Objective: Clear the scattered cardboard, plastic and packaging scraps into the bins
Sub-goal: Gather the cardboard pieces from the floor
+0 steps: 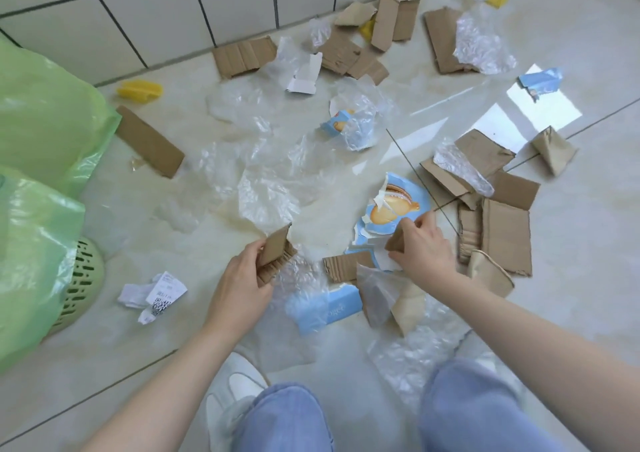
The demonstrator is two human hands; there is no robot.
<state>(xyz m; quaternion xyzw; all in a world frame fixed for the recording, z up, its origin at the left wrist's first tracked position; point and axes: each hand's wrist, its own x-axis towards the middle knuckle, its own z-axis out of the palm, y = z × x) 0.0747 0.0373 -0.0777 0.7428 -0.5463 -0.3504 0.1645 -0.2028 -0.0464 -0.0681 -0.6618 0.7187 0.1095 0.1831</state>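
Observation:
My left hand (239, 278) grips a small stack of brown cardboard pieces (277, 254) just above the floor. My right hand (420, 247) pinches another small cardboard scrap (396, 240) beside a torn blue biscuit wrapper (394, 209). Cardboard pieces (505, 233) lie to the right, and more cardboard (346, 53) sits along the wall. Clear plastic film (263, 188) spreads over the middle of the floor. Two bins lined with green bags (38, 229) stand at the left; the nearer is a pale green basket (83, 278).
A crumpled receipt (156, 295) lies near the basket. Yellow plastic pieces (140, 91) sit by the white tiled wall (156, 11). A blue box scrap (329, 309) and bubble wrap (408, 358) lie before my knees and white shoe (239, 382).

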